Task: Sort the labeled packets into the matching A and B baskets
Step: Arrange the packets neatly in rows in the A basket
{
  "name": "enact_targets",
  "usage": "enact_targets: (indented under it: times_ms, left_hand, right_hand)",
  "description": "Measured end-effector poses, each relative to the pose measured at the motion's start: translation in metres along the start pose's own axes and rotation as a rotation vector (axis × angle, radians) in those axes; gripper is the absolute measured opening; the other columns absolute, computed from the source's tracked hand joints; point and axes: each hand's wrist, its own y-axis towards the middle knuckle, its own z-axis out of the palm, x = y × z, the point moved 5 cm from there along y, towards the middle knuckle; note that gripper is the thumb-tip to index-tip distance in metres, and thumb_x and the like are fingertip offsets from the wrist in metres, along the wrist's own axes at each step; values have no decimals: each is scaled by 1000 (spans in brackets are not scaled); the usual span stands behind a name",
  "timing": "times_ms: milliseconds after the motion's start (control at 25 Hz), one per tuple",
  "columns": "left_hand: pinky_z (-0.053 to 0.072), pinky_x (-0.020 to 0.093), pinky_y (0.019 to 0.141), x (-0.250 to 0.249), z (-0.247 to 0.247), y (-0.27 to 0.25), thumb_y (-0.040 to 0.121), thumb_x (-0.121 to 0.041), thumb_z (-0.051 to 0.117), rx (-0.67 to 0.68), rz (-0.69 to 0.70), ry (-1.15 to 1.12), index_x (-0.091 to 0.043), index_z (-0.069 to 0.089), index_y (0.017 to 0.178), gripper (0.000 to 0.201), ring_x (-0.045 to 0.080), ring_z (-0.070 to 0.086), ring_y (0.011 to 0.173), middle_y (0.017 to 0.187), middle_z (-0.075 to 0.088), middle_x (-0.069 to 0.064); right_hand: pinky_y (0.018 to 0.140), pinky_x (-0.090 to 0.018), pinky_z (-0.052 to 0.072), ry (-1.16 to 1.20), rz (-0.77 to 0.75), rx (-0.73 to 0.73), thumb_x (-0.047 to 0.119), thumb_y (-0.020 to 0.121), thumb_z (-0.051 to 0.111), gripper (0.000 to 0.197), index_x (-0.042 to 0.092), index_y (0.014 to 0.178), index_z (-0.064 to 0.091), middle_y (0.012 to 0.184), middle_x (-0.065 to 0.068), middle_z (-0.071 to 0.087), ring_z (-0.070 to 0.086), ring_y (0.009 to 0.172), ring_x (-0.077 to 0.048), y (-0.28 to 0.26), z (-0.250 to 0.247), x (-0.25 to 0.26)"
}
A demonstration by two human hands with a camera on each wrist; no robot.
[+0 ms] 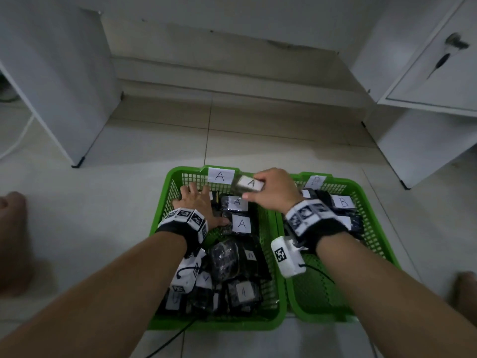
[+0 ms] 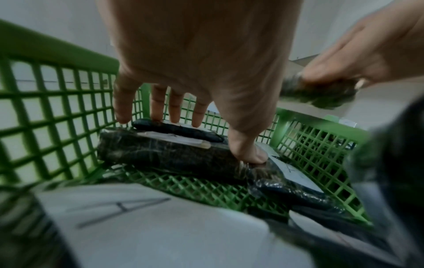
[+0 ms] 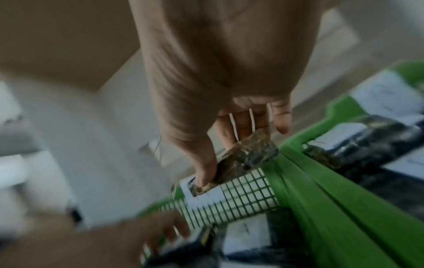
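Observation:
Two green mesh baskets stand side by side on the floor: basket A (image 1: 180,174) on the left with an "A" card (image 1: 221,174), basket B (image 1: 361,184) on the right with a "B" card (image 1: 315,181). Basket A holds several dark packets with A labels (image 1: 241,223); B-labelled packets (image 1: 343,202) lie in basket B. My right hand (image 1: 255,188) pinches a dark packet with an A label (image 1: 246,181) above basket A's far edge, also seen in the right wrist view (image 3: 247,157). My left hand (image 1: 192,200) lies flat with spread fingers on packets (image 2: 160,154) in basket A's far left corner.
White cabinets stand at the left (image 1: 64,86) and right (image 1: 426,73) of the tiled floor. A bare foot or knee shows at each side (image 1: 13,228) (image 1: 467,288). A black cable (image 1: 170,339) trails under basket A's near rim.

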Motion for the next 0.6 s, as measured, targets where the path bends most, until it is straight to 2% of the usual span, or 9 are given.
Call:
enact_targets:
  times_ms: [80,160,240,320,360,440,600]
  left_hand:
    - [37,59,108,-1,-2,1,66,-77,69,18,-21,-18,-22,9,154,120,38,16,146,161,8,13]
    - [36,59,108,-1,-1,1,66,-76,70,30,-35,-33,-22,6,156,122,37,12,148,163,3,13]
    - [36,59,107,-3,1,4,65,-77,70,32,-43,-31,-22,7,156,123,37,12,148,163,3,13]
    - [37,58,107,-3,3,6,63,-77,72,31,-57,-20,-23,10,155,123,36,14,147,162,7,13]
    - [38,58,107,-3,3,7,62,-76,73,28,-61,-17,-23,12,154,122,36,16,146,161,10,12]
    - [38,57,106,-4,4,8,61,-74,75,22,-57,-19,-22,15,152,120,35,20,144,158,15,12]
    - [37,58,106,-7,3,5,63,-73,75,1,-38,-1,-20,15,150,118,35,21,143,155,17,14]
  right_hand:
    - [70,-25,44,-300,-100,-11,40,77,84,31,22,98,70,95,2,61,57,90,-16,15,18,17]
    - [72,-30,45,-456,-177,10,28,81,83,24,16,95,68,93,-1,58,59,90,-21,22,31,32]
    - [72,-32,48,-542,-222,40,10,85,74,24,10,108,65,92,-5,60,60,87,-22,23,42,44]
    - [75,-32,52,-585,-260,56,-2,88,65,43,4,128,53,95,-8,62,54,82,-22,26,52,50]
    - [77,-32,54,-584,-265,69,-4,88,63,47,3,132,49,96,-9,62,53,81,-22,28,55,51]
    - [80,-32,53,-583,-249,90,-2,87,65,45,3,129,50,95,-9,61,54,84,-24,30,57,51]
    - [91,-39,55,-573,-196,58,5,92,63,20,4,111,59,102,-11,61,56,104,-27,23,55,50]
